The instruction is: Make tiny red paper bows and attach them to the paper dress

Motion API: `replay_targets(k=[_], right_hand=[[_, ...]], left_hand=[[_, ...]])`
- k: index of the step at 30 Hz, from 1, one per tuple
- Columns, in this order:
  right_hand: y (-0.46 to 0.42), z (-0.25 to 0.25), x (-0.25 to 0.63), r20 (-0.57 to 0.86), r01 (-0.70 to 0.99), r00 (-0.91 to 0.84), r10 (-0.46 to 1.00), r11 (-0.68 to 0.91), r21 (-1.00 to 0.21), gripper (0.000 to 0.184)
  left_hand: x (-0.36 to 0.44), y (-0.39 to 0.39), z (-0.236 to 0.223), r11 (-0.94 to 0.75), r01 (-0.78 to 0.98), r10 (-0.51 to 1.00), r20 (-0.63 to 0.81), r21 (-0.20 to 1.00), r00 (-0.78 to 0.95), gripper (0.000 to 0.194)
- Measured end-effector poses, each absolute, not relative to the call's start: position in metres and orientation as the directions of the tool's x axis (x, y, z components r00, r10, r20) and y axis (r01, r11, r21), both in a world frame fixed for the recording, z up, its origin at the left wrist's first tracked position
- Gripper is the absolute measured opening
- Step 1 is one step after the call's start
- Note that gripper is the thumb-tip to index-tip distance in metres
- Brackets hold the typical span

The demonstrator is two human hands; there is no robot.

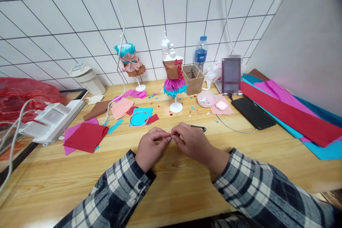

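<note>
My left hand (153, 146) and my right hand (192, 142) meet above the front of the wooden table (171, 196). Thumb and forefinger of each are pinched, tips almost touching. Whatever they hold is too small or hidden to name. Just behind my right hand lies a dark-handled tool (199, 127), partly covered. Beyond the hands stands a small white dress form (176, 108) wearing a brown paper top (171, 70) with red bows (178, 67) and a magenta skirt (174, 83) edged in blue. Another dressed form (133, 65) stands to the left.
Coloured paper pieces (85, 137) and a ring-shaped cord (139, 118) lie left. A pink bowl (207, 99), cardboard box (193, 80), water bottle (201, 55) and black phone (252, 113) stand or lie right of centre. Long paper strips (291, 112) line the right; a power strip (53, 123) sits left.
</note>
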State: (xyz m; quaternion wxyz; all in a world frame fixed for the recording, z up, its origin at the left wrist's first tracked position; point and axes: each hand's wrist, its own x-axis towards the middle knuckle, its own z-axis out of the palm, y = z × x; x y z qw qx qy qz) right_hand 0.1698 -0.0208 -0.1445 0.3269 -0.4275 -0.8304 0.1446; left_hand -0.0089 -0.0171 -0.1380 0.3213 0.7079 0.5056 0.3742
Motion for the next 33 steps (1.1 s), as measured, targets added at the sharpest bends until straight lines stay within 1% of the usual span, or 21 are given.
replay_targets(k=[1, 3, 6, 8, 12, 15, 17, 20, 27, 30, 33], right_hand=[[-0.020, -0.145, 0.169, 0.406, 0.594, -0.421, 0.811, 0.585, -0.553, 0.010], [-0.019, -0.146, 0.168, 0.375, 0.518, -0.401, 0.836, 0.544, -0.660, 0.009], [-0.017, -0.149, 0.166, 0.281, 0.376, -0.362, 0.889, 0.415, -0.828, 0.009], [-0.016, -0.150, 0.164, 0.213, 0.285, -0.357, 0.910, 0.323, -0.902, 0.011], [-0.014, -0.150, 0.163, 0.098, 0.122, -0.370, 0.924, 0.153, -0.981, 0.013], [-0.012, -0.149, 0.165, 0.006, 0.031, -0.389, 0.921, 0.020, -0.999, 0.014], [-0.010, -0.148, 0.166, -0.027, 0.007, -0.381, 0.924, -0.026, -1.000, 0.014], [-0.010, -0.147, 0.168, -0.028, 0.046, -0.345, 0.938, -0.013, -0.999, 0.014], [-0.014, -0.147, 0.166, 0.056, 0.213, -0.270, 0.961, 0.116, -0.970, 0.011], [-0.016, -0.149, 0.165, 0.160, 0.285, -0.233, 0.959, 0.224, -0.932, 0.010], [-0.020, -0.150, 0.164, 0.322, 0.386, -0.213, 0.922, 0.383, -0.839, 0.006]], left_hand=[[-0.009, -0.017, -0.137, -0.285, 0.479, 0.955, 0.204, 0.830, 0.214, 0.009], [-0.008, -0.018, -0.135, -0.295, 0.477, 0.951, 0.206, 0.828, 0.230, 0.010], [-0.008, -0.019, -0.134, -0.316, 0.452, 0.943, 0.222, 0.834, 0.249, 0.011], [-0.008, -0.019, -0.134, -0.327, 0.430, 0.938, 0.233, 0.842, 0.256, 0.011], [-0.009, -0.018, -0.136, -0.343, 0.394, 0.931, 0.252, 0.853, 0.266, 0.011], [-0.010, -0.018, -0.136, -0.349, 0.389, 0.926, 0.252, 0.853, 0.280, 0.012], [-0.010, -0.017, -0.136, -0.353, 0.404, 0.925, 0.249, 0.844, 0.288, 0.013], [-0.010, -0.016, -0.138, -0.360, 0.434, 0.928, 0.267, 0.826, 0.261, 0.014], [-0.011, -0.015, -0.140, -0.382, 0.485, 0.923, 0.294, 0.787, 0.250, 0.013], [-0.010, -0.015, -0.139, -0.387, 0.496, 0.921, 0.303, 0.777, 0.243, 0.013], [-0.010, -0.015, -0.139, -0.366, 0.505, 0.930, 0.289, 0.782, 0.226, 0.012]])
